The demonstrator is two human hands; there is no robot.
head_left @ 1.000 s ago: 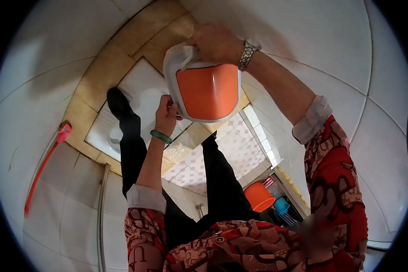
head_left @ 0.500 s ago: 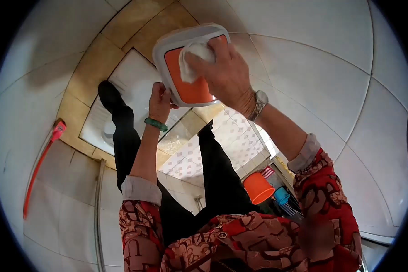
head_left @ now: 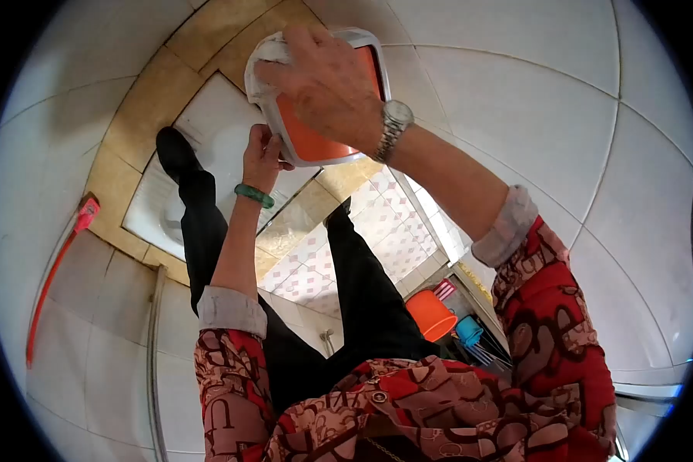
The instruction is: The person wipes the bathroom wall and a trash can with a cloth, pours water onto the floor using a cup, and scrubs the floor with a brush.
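A squarish lid with an orange panel and a pale grey rim (head_left: 316, 142) is held up in front of me, tilted. My left hand (head_left: 262, 160), with a green bangle at its wrist, grips the lower left edge of the rim between thumb and fingers. A crumpled white cloth (head_left: 268, 58) lies against the rim's upper left corner. Over it, my right hand (head_left: 327, 88) is closed on the cloth, pressing it to the lid. That hand and its watch wrist cover much of the orange panel, and the lid's far side is hidden.
Below the lid is a white squat toilet (head_left: 212, 135), set among yellowish tiles, with my foot beside it. A red-handled tool (head_left: 54, 277) leans on the left wall. An orange bucket (head_left: 431, 316) and a blue container (head_left: 468, 331) stand lower right. White tiled walls close in on both sides.
My right hand has slid the cloth from the middle of the orange panel to the rim's upper left corner. The left hand keeps its hold; the whole view has shifted slightly.
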